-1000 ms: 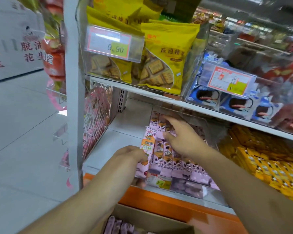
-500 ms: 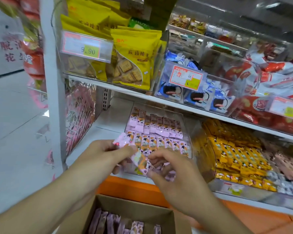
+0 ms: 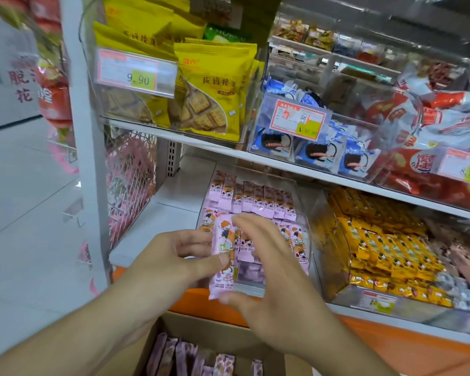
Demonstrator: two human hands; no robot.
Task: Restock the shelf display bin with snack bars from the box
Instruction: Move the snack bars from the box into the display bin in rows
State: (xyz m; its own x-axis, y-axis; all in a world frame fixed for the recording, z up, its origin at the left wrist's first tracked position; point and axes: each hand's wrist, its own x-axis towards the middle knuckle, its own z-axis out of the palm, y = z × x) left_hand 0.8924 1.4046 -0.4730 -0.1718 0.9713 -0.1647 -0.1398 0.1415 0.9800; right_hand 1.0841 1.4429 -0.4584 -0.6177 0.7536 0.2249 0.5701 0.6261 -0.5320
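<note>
A pink snack bar (image 3: pixel 223 256) with an orange cartoon figure stands upright in front of the clear display bin (image 3: pixel 302 202). My left hand (image 3: pixel 174 259) pinches its left side with thumb and fingers. My right hand (image 3: pixel 266 289) touches it too, fingers spread over its top and thumb under its lower end. Rows of pink bars (image 3: pixel 253 199) fill the bin on the lower shelf. The cardboard box (image 3: pixel 201 329) sits below my hands, with several pink bars (image 3: pixel 190 359) lying inside.
Right of the bin stands a clear bin of yellow-orange bars (image 3: pixel 385 253). The shelf above carries yellow cracker bags (image 3: pixel 209 85), blue-white packs (image 3: pixel 320 150) and red bags (image 3: pixel 429 126). A white upright post (image 3: pixel 84 147) and a pink wire basket (image 3: pixel 130 180) are at left.
The bar was crumpled between both hands low in front of the bin; now it is held straight and upright, higher, with my right hand spread over it.
</note>
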